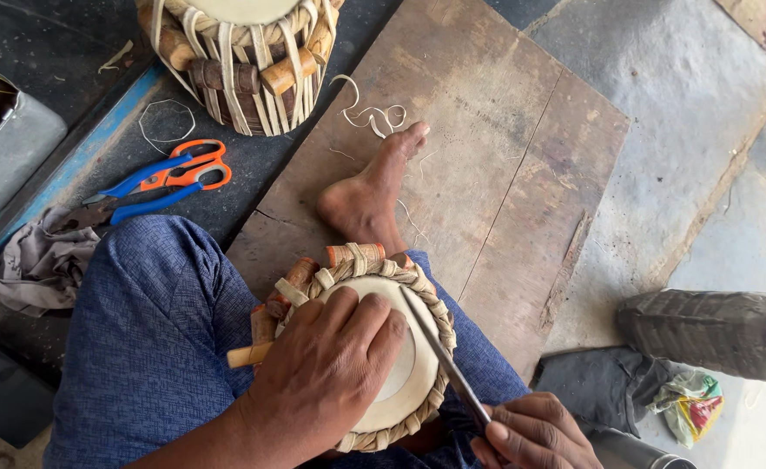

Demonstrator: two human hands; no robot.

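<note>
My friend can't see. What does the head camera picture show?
A seated person's left hand presses on a small drum in the lap while the right hand holds a thin metal blade against its pale skin. Scissors and another drum lie nearby.

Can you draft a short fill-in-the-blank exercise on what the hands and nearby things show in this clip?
1. The left hand lies flat on the pale skin of the small ____ in the lap.
2. The right hand holds a thin metal ____ whose tip reaches the braided rim.
3. The scissors on the floor have ____ handles.
4. A bare ____ rests on the wooden board.

Missing words: drum; blade; orange; foot
</note>
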